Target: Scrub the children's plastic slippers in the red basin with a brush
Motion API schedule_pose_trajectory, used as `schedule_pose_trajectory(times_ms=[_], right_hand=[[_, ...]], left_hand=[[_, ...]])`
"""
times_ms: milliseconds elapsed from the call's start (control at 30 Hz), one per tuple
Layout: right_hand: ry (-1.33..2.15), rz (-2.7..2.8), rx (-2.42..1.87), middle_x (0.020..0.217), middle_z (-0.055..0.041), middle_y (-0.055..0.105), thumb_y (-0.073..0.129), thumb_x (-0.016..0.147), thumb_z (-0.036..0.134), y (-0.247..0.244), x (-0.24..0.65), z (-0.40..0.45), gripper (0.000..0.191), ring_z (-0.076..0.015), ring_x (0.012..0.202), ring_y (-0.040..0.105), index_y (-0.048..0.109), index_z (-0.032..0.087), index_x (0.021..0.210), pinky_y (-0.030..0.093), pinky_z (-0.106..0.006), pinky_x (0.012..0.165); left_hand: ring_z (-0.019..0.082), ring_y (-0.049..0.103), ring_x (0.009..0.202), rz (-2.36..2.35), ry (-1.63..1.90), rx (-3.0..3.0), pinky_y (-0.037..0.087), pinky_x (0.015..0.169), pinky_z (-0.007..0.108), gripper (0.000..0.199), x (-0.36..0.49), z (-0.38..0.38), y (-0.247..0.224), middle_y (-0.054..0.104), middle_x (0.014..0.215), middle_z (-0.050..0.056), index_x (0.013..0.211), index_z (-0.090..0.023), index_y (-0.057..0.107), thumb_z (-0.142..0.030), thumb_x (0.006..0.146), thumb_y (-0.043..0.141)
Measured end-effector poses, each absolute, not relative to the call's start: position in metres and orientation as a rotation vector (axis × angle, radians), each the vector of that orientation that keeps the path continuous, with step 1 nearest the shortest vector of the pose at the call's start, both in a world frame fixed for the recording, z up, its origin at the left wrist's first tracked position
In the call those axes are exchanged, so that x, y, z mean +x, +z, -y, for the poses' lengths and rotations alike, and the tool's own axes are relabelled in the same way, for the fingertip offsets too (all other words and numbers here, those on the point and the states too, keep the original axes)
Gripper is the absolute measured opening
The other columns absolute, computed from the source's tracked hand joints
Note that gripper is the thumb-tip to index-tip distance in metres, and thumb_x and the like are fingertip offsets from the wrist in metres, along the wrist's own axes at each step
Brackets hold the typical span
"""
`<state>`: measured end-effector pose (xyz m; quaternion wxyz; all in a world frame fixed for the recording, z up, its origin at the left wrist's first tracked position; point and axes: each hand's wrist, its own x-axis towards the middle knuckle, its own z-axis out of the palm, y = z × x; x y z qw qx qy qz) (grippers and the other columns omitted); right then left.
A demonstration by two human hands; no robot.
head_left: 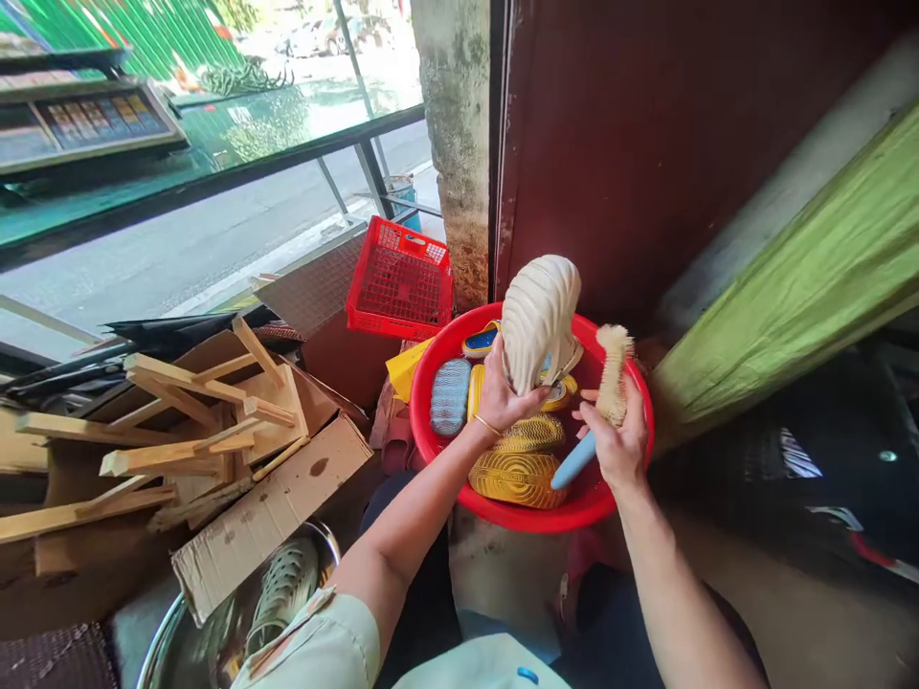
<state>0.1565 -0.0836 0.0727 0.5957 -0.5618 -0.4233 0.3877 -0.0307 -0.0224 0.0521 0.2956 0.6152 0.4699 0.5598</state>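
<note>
Left hand (503, 397): Fingers closed and gripping a ribbed cream-white shoe (540, 321), held up right over the basin, a thin gold bangle (486, 425) at the wrist!

Right hand (614, 445): Fingers wrapped around a tan-bristled brush with a pale blue plastic handle (572, 461), bristles up, just beside the shoe and not touching it.

Basin: A round red plastic basin (420, 402) sits beneath both hands, holding gold-yellow ribbed shoes (517, 479) and a blue-striped oval shoe (450, 397).

Around: A red plastic crate (398, 277) stands behind the basin, with loose pine slats (165, 431) and torn brown cardboard (265, 517) to the left, and a steel tub (172, 651) below.

Risk: A loosened left-hand grip could drop the shoe into the basin, and a bumped rim could tip the pile.
</note>
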Motion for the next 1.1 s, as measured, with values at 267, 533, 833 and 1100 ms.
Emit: schedule_pose_trajectory(times_ms=[267, 533, 833, 1100], right_hand=[[0.852, 0.743, -1.359, 0.098, -0.0061, 0.075, 0.057, 0.091, 0.07, 0.08, 0.157, 0.078, 0.076, -0.0127, 0.054, 0.062, 0.05, 0.026, 0.152, 0.051, -0.024, 0.045], [0.514, 1.565, -1.377, 0.133, -0.0155, 0.072, 0.052, 0.098, 0.043, 0.036, 0.15, 0.091, 0.05, -0.0284, 0.118, 0.071, 0.065, 0.018, 0.139, 0.06, -0.043, 0.099], [0.176, 1.888, -1.132, 0.138, -0.0143, 0.069, 0.053, 0.098, 0.019, 0.049, 0.138, 0.108, 0.052, -0.026, 0.124, 0.069, 0.057, 0.018, 0.15, 0.056, -0.039, 0.109], [0.396, 1.919, -1.207, 0.134, -0.0098, 0.073, 0.049, 0.098, 0.024, 0.061, 0.144, 0.089, 0.044, -0.0243, 0.123, 0.07, 0.067, 0.02, 0.138, 0.054, -0.037, 0.112]], left_hand=[[0.038, 0.044, 0.144, -1.368, 1.338, 2.092, 0.039, 0.119, 0.056, 0.116, -0.028, 0.03, 0.038, 0.043, 0.155, 0.02, 0.163, -0.021, 0.021, -0.047, 0.069, 0.084], [0.036, 0.051, 0.139, -1.281, 1.525, 1.303, 0.035, 0.121, 0.05, 0.09, -0.037, 0.018, 0.047, 0.058, 0.146, 0.012, 0.143, -0.023, 0.055, -0.039, 0.062, 0.09], [0.031, 0.075, 0.101, -0.72, 1.263, 0.261, 0.058, 0.098, 0.044, 0.047, -0.052, 0.008, 0.059, 0.08, 0.1, 0.011, 0.11, -0.014, 0.072, -0.049, 0.078, 0.072], [0.03, 0.076, 0.098, -0.769, 1.19, 0.362, 0.058, 0.097, 0.042, 0.041, -0.056, 0.016, 0.065, 0.081, 0.097, 0.011, 0.107, -0.012, 0.073, -0.041, 0.078, 0.074]])
